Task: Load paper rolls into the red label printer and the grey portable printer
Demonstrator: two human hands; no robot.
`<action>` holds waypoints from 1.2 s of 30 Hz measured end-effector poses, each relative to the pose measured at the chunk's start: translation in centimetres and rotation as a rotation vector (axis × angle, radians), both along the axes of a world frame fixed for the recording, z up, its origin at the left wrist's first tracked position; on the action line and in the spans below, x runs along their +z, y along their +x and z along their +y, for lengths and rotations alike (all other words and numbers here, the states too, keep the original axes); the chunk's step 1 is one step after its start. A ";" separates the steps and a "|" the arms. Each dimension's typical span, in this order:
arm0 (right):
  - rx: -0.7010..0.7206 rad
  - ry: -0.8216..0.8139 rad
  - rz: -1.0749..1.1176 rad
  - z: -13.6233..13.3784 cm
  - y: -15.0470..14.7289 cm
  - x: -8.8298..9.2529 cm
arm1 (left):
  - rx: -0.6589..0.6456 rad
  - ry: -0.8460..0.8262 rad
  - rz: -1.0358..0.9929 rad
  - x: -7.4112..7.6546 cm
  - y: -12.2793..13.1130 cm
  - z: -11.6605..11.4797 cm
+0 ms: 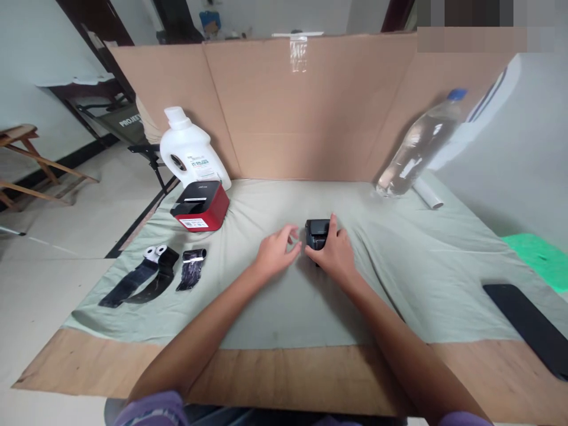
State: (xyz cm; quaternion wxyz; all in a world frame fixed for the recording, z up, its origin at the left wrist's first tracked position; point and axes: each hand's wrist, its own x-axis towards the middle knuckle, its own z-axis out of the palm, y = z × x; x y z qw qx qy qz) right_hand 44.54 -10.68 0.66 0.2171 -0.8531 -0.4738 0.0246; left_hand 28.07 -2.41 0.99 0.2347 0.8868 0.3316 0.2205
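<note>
A small black boxy device (318, 231) with a glossy front sits on the cloth in front of me. My right hand (336, 251) grips it from the right, thumb across its near side and index finger along its far right edge. Just to its left, my left hand (277, 251) hovers with fingers curved and apart, holding nothing. Part of the device is hidden behind my right hand.
A red-and-black printer-like box (202, 207) and a white jug (195, 148) stand back left. Dark rolls with unwound strips (151, 278) and a shiny black roll (192, 269) lie left. A water bottle (417, 148) leans on cardboard (310, 118); a black phone (528, 325) lies right.
</note>
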 end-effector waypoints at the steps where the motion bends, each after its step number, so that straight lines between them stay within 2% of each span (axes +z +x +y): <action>1: -0.001 0.012 -0.005 -0.4 0.0 -0.2 | -0.013 -0.087 -0.010 0.3 0.9 1.4; 4: 0.003 0.074 0.001 -1.3 0.0 -1.4 | -0.242 -0.353 0.027 0.7 3.2 4.8; 6: 0.022 0.127 0.010 -1.5 0.1 -2.4 | -0.355 -0.503 0.030 0.8 4.2 6.1; 9: 0.051 0.204 0.049 -1.6 0.3 -3.5 | -0.383 -0.626 -0.003 0.6 5.0 7.1; 12: 0.052 0.260 0.104 -1.6 0.4 -3.9 | -0.376 -0.654 -0.037 0.3 5.3 7.7; 14: 0.052 0.274 0.128 -1.7 0.4 -3.8 | -0.315 -0.656 -0.103 0.0 5.8 8.1; 15: 0.054 0.276 0.137 -1.7 0.4 -3.7 | -0.234 -0.641 -0.141 -0.1 6.2 8.2; 19: 0.068 0.283 0.138 -1.8 0.2 -3.4 | 0.237 -0.449 -0.151 -0.6 7.9 7.7; 20: 0.072 0.288 0.132 -1.8 0.2 -3.4 | 0.296 -0.402 -0.131 -0.7 8.2 7.3; 22: 0.079 0.297 0.125 -1.8 0.2 -3.4 | 0.308 -0.334 -0.102 -0.9 8.5 6.6; 26: 0.094 0.328 0.145 -1.8 0.3 -3.7 | 0.266 -0.231 -0.099 -0.9 8.1 5.5; 28: 0.108 0.352 0.151 -1.7 0.4 -3.9 | 0.242 -0.275 -0.117 -0.6 7.5 5.5; 30: 0.119 0.393 0.157 -1.5 0.6 -4.4 | 0.135 -0.362 -0.099 -0.1 6.8 5.6; 34: 0.120 0.484 0.153 -1.1 0.9 -5.2 | -0.209 -0.460 0.072 0.8 5.6 5.8; 36: 0.114 0.486 0.148 -1.0 0.9 -5.3 | -0.252 -0.451 0.093 1.0 5.4 5.8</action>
